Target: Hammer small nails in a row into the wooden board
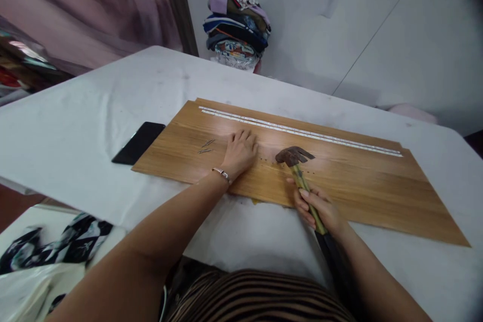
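My right hand is wrapped round the yellowish handle of a claw hammer, whose rusty brown head is over the wooden board. Flat on the board lies my left hand, fingers stretched out and pointing away from me. Between the hands, a row of small dark dots marks the wood; whether they are holes or nail heads I cannot tell. Several loose nails lie left of my left hand. Two long, pale marked strips run along the board's far side.
The board rests on a table with a white cloth. A black flat object lies at its left end, partly under the board. Folded clothes are stacked beyond the far edge. Patterned fabric lies at lower left.
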